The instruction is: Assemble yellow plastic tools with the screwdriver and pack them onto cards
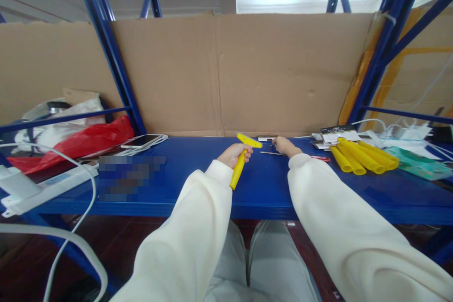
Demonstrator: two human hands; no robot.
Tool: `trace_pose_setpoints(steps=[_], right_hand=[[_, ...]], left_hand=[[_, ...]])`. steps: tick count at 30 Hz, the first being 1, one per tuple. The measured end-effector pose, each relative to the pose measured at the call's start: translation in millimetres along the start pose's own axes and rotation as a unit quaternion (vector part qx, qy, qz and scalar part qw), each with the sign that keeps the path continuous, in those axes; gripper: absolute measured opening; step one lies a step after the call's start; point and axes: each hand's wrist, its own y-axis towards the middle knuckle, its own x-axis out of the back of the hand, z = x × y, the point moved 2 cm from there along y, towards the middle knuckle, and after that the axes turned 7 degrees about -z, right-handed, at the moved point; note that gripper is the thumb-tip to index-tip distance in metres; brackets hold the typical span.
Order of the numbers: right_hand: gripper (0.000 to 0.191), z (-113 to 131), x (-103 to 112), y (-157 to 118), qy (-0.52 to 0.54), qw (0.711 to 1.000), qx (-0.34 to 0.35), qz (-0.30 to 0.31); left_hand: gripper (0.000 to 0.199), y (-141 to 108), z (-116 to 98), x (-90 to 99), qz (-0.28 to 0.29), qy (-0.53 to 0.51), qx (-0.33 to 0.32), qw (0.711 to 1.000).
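Observation:
My left hand [236, 155] is closed around the tubular handle of a yellow T-shaped tool [238, 170], its wide flat head [249, 141] pointing up and away from me. To its right, my right hand [283, 145] reaches to the back of the table, fingers bent together at a small dark piece I cannot make out. A black-and-white card [264, 138] lies just left of these fingers. Under my right wrist rests what looks like a screwdriver, its thin metal shaft [271, 153] showing on the left and its red handle [321, 158] on the right.
Several yellow tubes [364, 156] lie at the right beside black-and-white cards [339, 133] and a green packet [419, 163]. A phone [143, 140], white cables, a red bag [95, 139] and a power strip [53, 186] are on the left. Cardboard [247, 75] walls the blue table's back.

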Motion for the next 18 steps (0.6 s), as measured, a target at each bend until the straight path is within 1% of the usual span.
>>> trace_pose_setpoints(steps=[5,10,13,16,18], right_hand=[[0.03,-2.6,1.2,-0.4,-0.01,1.0,-0.011,-0.006],[0.028,-3.9,0.7,-1.4,-0.006,1.0,-0.006,0.001],[0.03,-4.5,-0.5,-1.3,0.006,1.0,-0.005,-0.014],[0.03,-4.1,-1.6,-0.9,0.027,0.999,0.008,-0.029],[0.026,-3.1,-2.2,-0.9,0.033,0.999,0.021,-0.023]], left_hand=[[0.023,-4.3,-1.6,-1.7,-0.006,0.01,-0.001,1.0],[0.022,-4.0,-1.7,-1.1,-0.003,0.009,-0.002,1.0],[0.022,-3.8,-1.7,-0.8,-0.001,0.012,-0.005,1.0],[0.022,-2.5,-1.4,-0.5,0.003,0.008,-0.006,1.0],[0.021,-0.9,-1.0,-0.3,0.008,0.003,-0.004,1.0]])
